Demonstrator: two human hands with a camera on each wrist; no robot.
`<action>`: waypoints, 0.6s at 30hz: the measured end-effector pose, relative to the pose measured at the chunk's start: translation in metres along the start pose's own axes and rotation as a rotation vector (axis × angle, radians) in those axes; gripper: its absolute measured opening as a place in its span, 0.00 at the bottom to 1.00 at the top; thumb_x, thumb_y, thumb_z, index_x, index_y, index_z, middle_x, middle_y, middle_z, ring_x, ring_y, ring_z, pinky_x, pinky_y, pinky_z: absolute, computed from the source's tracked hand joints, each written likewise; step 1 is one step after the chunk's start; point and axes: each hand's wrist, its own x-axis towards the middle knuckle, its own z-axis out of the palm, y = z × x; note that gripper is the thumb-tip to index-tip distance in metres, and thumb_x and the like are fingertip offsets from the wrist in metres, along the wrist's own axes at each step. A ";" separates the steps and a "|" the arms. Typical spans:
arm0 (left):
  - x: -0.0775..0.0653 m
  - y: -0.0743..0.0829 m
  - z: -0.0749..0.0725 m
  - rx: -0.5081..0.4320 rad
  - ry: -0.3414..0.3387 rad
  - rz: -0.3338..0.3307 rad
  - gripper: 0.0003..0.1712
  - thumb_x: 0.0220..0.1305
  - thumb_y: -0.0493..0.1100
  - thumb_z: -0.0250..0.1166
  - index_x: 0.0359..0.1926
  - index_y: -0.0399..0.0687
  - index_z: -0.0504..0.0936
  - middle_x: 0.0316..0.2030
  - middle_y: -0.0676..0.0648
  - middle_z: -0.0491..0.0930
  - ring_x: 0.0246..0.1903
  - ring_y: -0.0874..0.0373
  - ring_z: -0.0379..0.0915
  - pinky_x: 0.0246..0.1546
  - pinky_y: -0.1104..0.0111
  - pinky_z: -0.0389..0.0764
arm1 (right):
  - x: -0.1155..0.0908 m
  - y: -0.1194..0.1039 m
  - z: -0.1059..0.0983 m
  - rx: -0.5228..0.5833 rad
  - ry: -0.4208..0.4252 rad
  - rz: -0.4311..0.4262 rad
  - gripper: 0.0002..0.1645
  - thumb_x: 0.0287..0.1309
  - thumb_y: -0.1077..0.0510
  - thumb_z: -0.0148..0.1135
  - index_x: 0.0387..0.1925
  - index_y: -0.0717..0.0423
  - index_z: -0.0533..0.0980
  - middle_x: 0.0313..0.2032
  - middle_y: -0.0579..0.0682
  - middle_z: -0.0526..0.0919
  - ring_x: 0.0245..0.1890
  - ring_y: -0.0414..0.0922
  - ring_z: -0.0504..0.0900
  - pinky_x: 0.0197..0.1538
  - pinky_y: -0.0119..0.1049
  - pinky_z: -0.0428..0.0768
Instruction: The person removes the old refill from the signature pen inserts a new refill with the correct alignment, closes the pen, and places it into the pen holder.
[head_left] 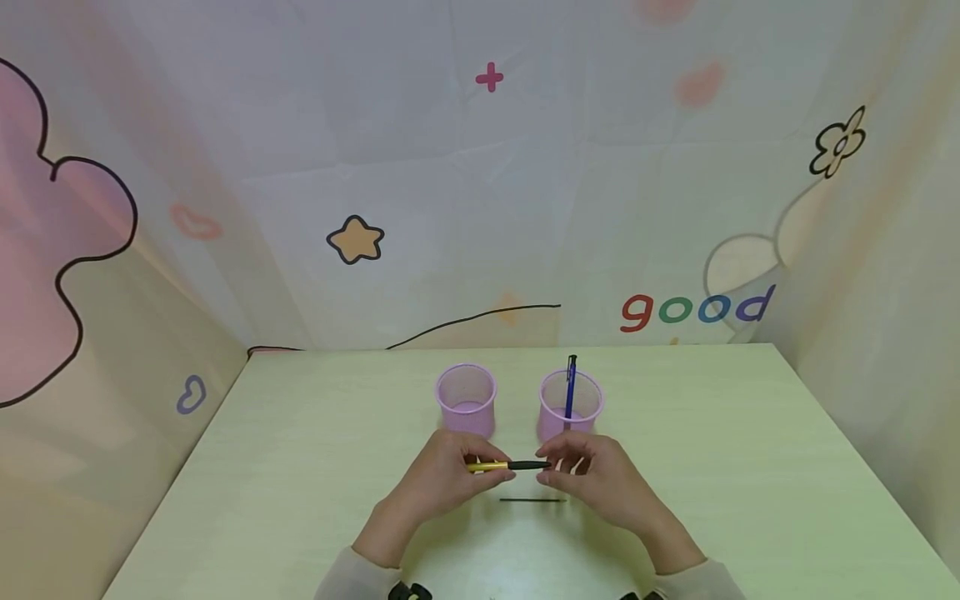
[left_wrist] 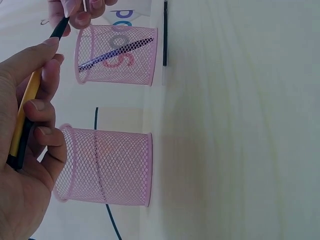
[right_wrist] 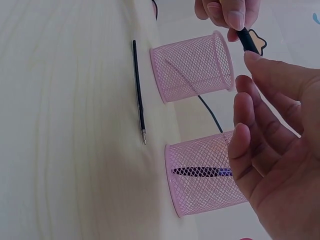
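Note:
My left hand (head_left: 453,468) grips a yellow pen (head_left: 489,467) with a black front section, held level above the table. The thumb and fingers of my right hand (head_left: 592,475) pinch the black tip end (right_wrist: 248,41). In the left wrist view, the pen's black clip end (left_wrist: 17,155) lies along the left palm. On the table below the hands is a thin black pen refill (right_wrist: 138,90) with a metal point. Behind the right hand stands a pink mesh pen cup (head_left: 551,427) with a blue pen (head_left: 571,387) leaning in it.
A second pink mesh cup (head_left: 467,417) stands upright behind the left hand, with nothing seen inside. The pale table (head_left: 300,450) reaches back to a printed curtain (head_left: 420,167), which also hangs along both sides.

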 end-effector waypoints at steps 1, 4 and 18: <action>0.000 0.000 0.000 -0.001 -0.001 -0.002 0.06 0.62 0.51 0.77 0.38 0.58 0.93 0.32 0.62 0.88 0.32 0.70 0.80 0.38 0.73 0.84 | 0.000 0.000 0.000 0.000 0.004 -0.001 0.13 0.56 0.53 0.78 0.42 0.50 0.86 0.32 0.44 0.86 0.32 0.37 0.80 0.34 0.31 0.78; 0.000 0.000 0.000 0.000 -0.001 -0.005 0.07 0.62 0.51 0.77 0.38 0.58 0.93 0.32 0.62 0.88 0.32 0.70 0.80 0.38 0.73 0.83 | 0.000 0.000 0.000 -0.002 0.014 -0.002 0.12 0.55 0.53 0.79 0.41 0.49 0.86 0.31 0.44 0.86 0.31 0.36 0.79 0.33 0.30 0.78; -0.002 0.001 0.001 -0.017 -0.008 -0.021 0.06 0.61 0.50 0.77 0.38 0.57 0.93 0.31 0.62 0.88 0.31 0.69 0.79 0.36 0.73 0.83 | 0.000 0.000 0.001 0.011 0.033 0.047 0.07 0.54 0.53 0.80 0.36 0.45 0.89 0.29 0.44 0.88 0.27 0.36 0.76 0.29 0.28 0.73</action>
